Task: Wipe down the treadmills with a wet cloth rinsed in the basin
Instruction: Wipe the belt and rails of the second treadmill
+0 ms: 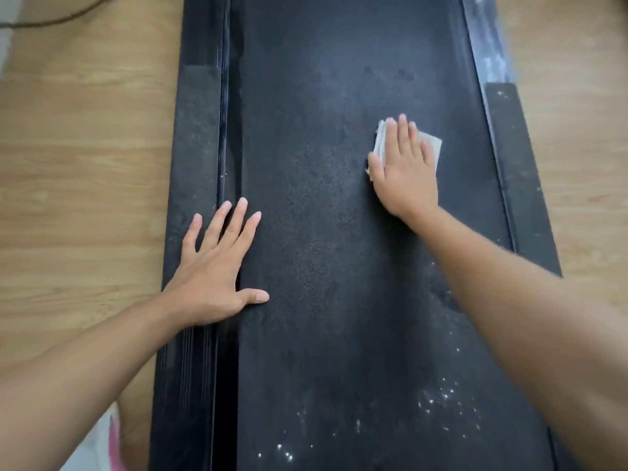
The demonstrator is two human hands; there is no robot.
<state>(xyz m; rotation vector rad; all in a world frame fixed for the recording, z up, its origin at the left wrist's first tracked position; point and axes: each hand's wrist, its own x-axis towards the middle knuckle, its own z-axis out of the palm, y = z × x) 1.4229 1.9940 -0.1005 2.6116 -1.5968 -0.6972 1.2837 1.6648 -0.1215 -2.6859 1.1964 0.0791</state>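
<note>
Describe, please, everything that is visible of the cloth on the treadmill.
The cloth is pale grey-white, looks like soft fabric and seems folded into a flat pad. It lies on the right part of the black treadmill belt. The right hand presses on it with straight fingers and covers most of it; only its edges show beside the fingers. Whether it is wet cannot be told.
</note>
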